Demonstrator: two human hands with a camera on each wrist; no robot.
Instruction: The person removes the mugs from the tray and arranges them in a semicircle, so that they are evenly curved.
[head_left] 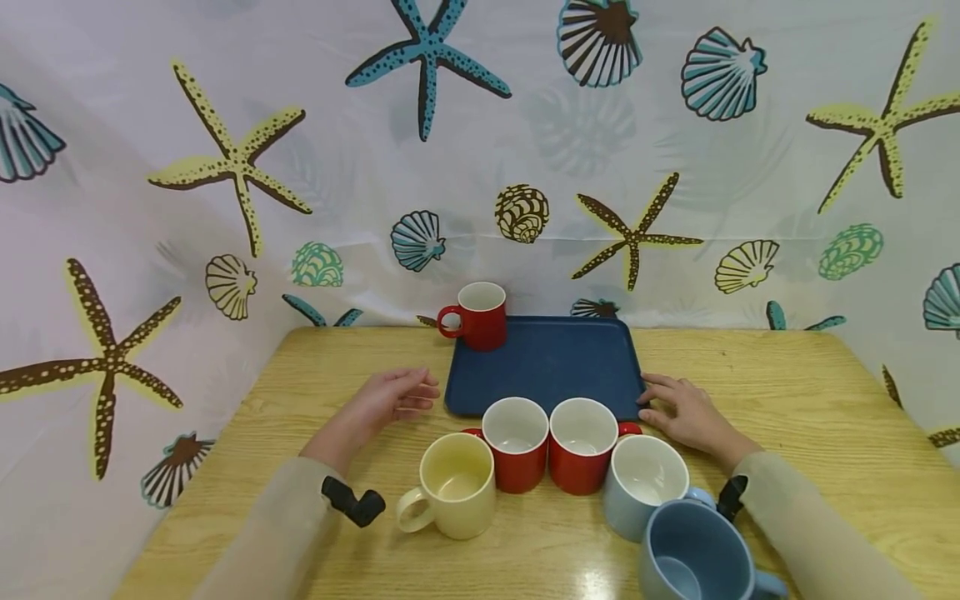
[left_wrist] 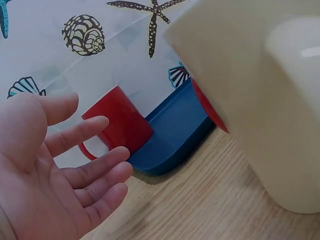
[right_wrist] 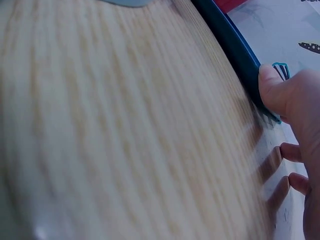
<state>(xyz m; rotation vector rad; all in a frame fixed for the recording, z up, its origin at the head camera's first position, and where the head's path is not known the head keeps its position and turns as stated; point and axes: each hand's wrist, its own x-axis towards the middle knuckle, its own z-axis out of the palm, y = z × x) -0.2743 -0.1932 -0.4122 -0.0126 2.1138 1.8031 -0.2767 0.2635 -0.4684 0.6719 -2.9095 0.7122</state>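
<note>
A dark blue tray (head_left: pixel 555 367) lies at the back of the wooden table, a red mug (head_left: pixel 484 317) standing upright on its back left corner. Left of the tray hovers my left hand (head_left: pixel 396 396), palm turned inward, fingers loosely spread, nothing in it. In the left wrist view the fingertips (left_wrist: pixel 119 172) overlap the red mug and tray corner. My right hand (head_left: pixel 686 412) touches the tray's right edge; its thumb (right_wrist: pixel 272 87) lies against the rim, while other fingers hang apart from it and the index finger is hidden in the right wrist view.
In front of the tray stand two red mugs (head_left: pixel 522 467) with white insides. Beside them are a cream mug (head_left: pixel 468 504) at left, a light blue mug (head_left: pixel 626 500) and a darker blue mug (head_left: pixel 656 567) at right. A shell-print cloth (head_left: pixel 480 158) hangs behind the table.
</note>
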